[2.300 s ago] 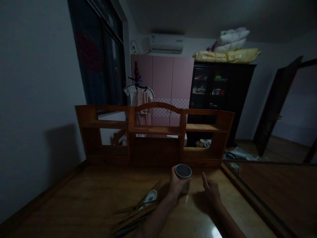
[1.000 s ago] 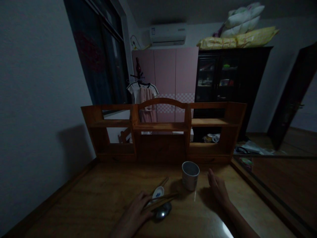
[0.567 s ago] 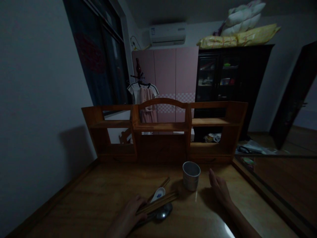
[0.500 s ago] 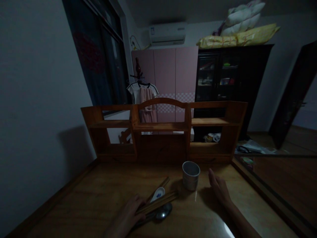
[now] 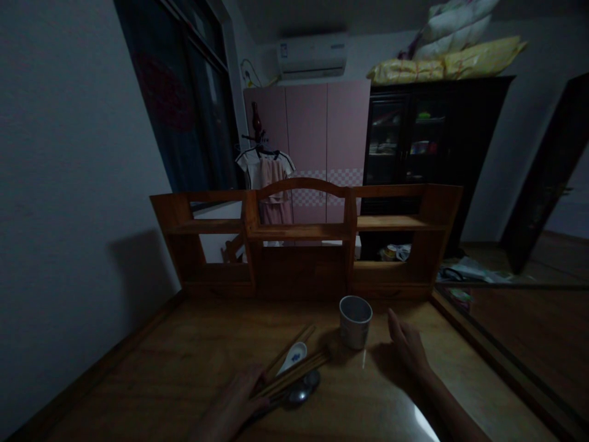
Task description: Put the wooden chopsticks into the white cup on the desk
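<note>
My left hand [image 5: 233, 398] pinches chopsticks [image 5: 301, 371] at near ends, probably to leave far ends free. Right hand [image 5: 409, 348] loosely open, gripping nothing; metal cup [image 5: 354, 330] upright beside its fingers.

We see silver-grey on the cup [image 5: 354, 335], white with a blue motif on the small spoon [image 5: 295, 354], tan chopsticks [image 5: 298, 372], yellowish-brown surface [image 5: 207, 347], pink wardrobe [image 5: 307, 129] with pink-and-white checks

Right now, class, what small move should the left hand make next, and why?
Probably draw the chopsticks together: the left hand is at their near ends, while the far ends spread apart, with the white spoon between them.
</note>
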Demonstrator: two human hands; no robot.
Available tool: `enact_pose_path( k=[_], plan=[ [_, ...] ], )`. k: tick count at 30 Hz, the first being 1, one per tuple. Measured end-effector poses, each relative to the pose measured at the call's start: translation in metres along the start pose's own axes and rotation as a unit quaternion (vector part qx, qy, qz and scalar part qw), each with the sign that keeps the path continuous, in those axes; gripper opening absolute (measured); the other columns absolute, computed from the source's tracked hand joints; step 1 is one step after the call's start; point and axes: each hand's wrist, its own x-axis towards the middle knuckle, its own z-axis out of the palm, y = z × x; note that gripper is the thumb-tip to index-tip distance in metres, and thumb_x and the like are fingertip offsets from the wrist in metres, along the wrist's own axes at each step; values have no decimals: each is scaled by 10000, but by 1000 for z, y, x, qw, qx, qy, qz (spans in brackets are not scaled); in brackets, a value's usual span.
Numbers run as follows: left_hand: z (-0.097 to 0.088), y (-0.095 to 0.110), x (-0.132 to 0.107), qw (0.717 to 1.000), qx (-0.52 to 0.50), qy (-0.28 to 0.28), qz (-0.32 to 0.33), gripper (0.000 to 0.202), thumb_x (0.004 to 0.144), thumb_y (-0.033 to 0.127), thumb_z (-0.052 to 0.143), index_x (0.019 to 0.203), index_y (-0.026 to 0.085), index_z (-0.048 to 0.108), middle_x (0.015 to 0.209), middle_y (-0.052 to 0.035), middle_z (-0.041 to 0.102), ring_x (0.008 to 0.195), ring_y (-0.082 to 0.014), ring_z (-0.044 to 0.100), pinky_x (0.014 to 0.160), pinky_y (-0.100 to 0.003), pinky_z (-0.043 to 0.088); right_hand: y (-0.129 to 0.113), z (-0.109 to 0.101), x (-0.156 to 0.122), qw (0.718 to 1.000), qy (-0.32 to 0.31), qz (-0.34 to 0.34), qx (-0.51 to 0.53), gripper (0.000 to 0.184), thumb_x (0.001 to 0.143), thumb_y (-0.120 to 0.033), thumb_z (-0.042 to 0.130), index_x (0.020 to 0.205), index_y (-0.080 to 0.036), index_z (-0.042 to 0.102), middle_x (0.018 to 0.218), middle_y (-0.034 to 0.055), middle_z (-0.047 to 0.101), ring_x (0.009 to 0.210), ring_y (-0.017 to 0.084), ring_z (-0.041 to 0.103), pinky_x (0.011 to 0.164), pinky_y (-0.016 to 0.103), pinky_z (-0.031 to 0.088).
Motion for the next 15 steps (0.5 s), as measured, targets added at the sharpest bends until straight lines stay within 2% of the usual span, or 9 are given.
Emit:
enact_pose_path(
  k=[5, 11, 15],
  plan=[
    [-4, 6, -5, 1000, -6, -1, 14, 262, 746, 302, 574, 990, 222, 627, 1035, -20, 660, 977, -227, 555, 827, -282, 386, -1, 0, 1, 1000, 0, 0, -3, 596, 928, -607, 316, 522, -191, 448, 480, -14, 391, 471, 134, 376, 495, 278, 262],
    [6, -4, 0, 998, 39, 23, 31, 267, 772, 383, 578, 981, 225, 628, 1022, -43, 650, 975, -249, 535, 823, -319, 388, -2, -2, 0, 1000, 1, -8, -7, 612, 910, -648, 297, 521, -201, 451, 466, -19, 352, 466, 131, 347, 481, 277, 244],
    [1, 6, -1, 999, 31, 22, 35, 253, 777, 367, 567, 973, 219, 627, 1032, -51, 648, 984, -253, 542, 832, -336, 392, -1, -2, 0, 1000, 1, -9, -13, 585, 930, -606, 310, 536, -194, 440, 494, -21, 353, 479, 129, 344, 504, 275, 247]
  ],
)
